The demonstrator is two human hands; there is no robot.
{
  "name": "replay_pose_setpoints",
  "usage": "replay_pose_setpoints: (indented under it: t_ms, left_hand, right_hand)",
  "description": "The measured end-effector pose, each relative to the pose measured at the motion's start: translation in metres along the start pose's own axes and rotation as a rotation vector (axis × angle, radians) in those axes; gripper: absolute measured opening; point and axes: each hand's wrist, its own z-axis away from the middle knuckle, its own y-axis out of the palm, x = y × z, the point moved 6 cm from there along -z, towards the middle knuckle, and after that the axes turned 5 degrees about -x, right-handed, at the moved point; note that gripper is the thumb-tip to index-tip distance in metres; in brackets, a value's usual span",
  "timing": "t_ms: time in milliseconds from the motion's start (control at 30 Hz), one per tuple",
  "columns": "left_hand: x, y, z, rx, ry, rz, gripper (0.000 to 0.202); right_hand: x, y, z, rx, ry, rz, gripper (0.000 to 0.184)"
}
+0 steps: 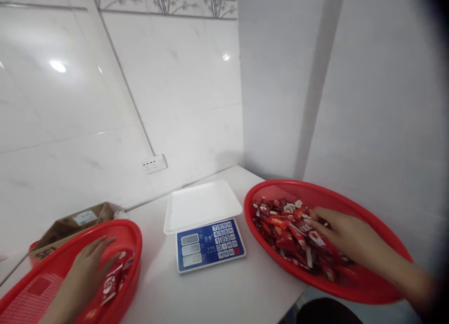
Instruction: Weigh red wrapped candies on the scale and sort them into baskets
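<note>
My left hand (82, 272) is over the red plastic basket (136, 240) on the left, its fingers apart and nothing held. Beneath and beside its thumb lie a few red wrapped snack packets (114, 279) with white lettering. My right hand (335, 230) reaches into the larger red basket (354, 212) on the right. Its fingers are curled on a red wrapped candy packet (301, 226) at the top of a pile of mixed red packets (280, 230). Part of that packet is hidden by the fingers.
Between the baskets stands a digital scale (210, 244) with a blue keypad and a white tray (203, 202) on a white table (196, 296). Behind the left basket is an open cardboard box (73, 226). The back wall carries a socket (154, 163). A dark round object (326, 312) sits below the table edge.
</note>
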Motion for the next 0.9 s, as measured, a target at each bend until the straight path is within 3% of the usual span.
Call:
replay_pose_setpoints:
  t_ms: [100, 167, 233, 300, 367, 433, 533, 633, 733, 800, 900]
  left_hand:
    - [-0.047, 0.017, 0.023, 0.030, -0.009, 0.198, 0.044]
    - [-0.092, 0.047, 0.050, 0.207, -0.075, 0.467, 0.045]
    - [-0.148, 0.083, 0.082, 0.472, -0.025, 0.769, 0.043]
    - [-0.197, 0.111, 0.109, 0.585, 0.026, 1.053, 0.054]
    - [-0.234, 0.136, 0.133, 0.778, 0.058, 1.213, 0.064]
    - [-0.256, 0.154, 0.149, 0.961, 0.068, 1.240, 0.058]
    - [-0.258, 0.164, 0.150, 1.062, -0.118, 1.305, 0.051]
    - [-0.235, 0.161, 0.130, 0.938, -0.420, 1.455, 0.050]
    - [-0.206, 0.159, 0.110, 0.756, -0.578, 1.526, 0.051]
    - [-0.190, 0.163, 0.105, 0.699, -0.636, 1.531, 0.054]
    - [-0.172, 0.173, 0.104, 0.681, -0.698, 1.531, 0.056]
  right_hand:
    - [0.018, -0.010, 0.003, -0.005, 0.032, -0.108, 0.027]
    - [0.041, -0.011, 0.010, 0.028, 0.024, -0.266, 0.027]
    - [0.072, -0.009, 0.022, 0.086, -0.031, -0.433, 0.024]
    - [0.106, -0.004, 0.037, 0.194, -0.110, -0.545, 0.021]
    - [0.133, 0.002, 0.052, 0.308, -0.164, -0.580, 0.015]
    - [0.145, 0.002, 0.059, 0.341, -0.213, -0.542, 0.012]
    - [0.127, -0.002, 0.046, 0.296, -0.230, -0.457, 0.015]
    - [0.067, -0.004, 0.019, 0.197, -0.123, -0.268, 0.017]
    - [0.001, 0.004, 0.000, 0.143, 0.038, -0.075, 0.036]
    - [-0.023, 0.013, -0.003, 0.180, 0.070, -0.072, 0.032]
    - [-0.033, 0.018, -0.006, 0.196, 0.077, -0.113, 0.015]
